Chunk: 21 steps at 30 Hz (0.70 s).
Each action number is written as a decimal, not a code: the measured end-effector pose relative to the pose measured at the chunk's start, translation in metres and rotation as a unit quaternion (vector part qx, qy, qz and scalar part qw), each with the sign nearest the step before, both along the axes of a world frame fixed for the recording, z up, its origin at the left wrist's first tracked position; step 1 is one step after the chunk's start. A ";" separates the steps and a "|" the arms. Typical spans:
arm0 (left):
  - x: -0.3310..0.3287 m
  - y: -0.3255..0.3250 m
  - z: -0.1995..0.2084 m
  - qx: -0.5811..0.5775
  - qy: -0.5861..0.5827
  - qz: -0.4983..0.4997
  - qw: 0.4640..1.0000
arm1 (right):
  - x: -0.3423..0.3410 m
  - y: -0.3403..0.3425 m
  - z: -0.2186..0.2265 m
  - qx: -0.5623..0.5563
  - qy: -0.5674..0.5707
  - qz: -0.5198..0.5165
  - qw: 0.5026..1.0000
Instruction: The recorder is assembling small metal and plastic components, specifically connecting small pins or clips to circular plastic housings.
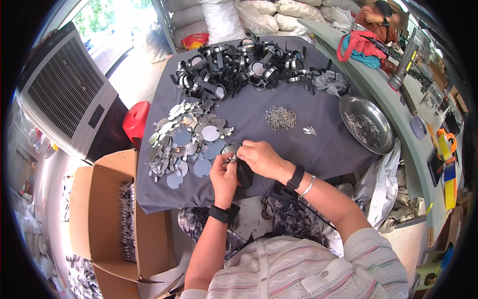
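Note:
At the table's near edge, both my hands are closed on one black-handled part with a round metal ring [244, 174]. My left hand [223, 178] grips its left side, thumb near the ring. My right hand [263, 158] pinches at the ring's right edge; whatever is between those fingertips is too small to make out. Left of my hands lies a spread heap of flat round metal discs [185, 137]. Beyond my right hand are a heap of small metal pieces [281, 118] and a smaller cluster of them [309, 131]. A big pile of similar black ringed parts [239, 65] covers the far side.
A steel bowl [384, 135] holding thin metal pieces sits at the table's right. An open cardboard box [82, 214], a red stool [137, 122] and an air cooler [64, 84] stand left. Another person [371, 20] sits beyond the long side bench [398, 112].

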State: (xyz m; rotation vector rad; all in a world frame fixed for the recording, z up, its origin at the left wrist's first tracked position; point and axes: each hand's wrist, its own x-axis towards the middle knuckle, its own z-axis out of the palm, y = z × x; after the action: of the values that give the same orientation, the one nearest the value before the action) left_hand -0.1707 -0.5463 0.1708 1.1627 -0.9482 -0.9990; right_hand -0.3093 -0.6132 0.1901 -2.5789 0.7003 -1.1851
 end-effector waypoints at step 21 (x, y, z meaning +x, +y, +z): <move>-0.006 -0.006 -0.017 -0.065 -0.077 0.042 0.994 | 0.001 0.017 0.009 0.512 -0.177 -0.034 0.840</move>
State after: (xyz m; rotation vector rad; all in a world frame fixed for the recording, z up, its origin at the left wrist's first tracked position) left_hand -0.1769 -0.5522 0.1533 1.1733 -1.0622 -0.7766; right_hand -0.3083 -0.5961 0.1992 -1.4110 0.9792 -0.8812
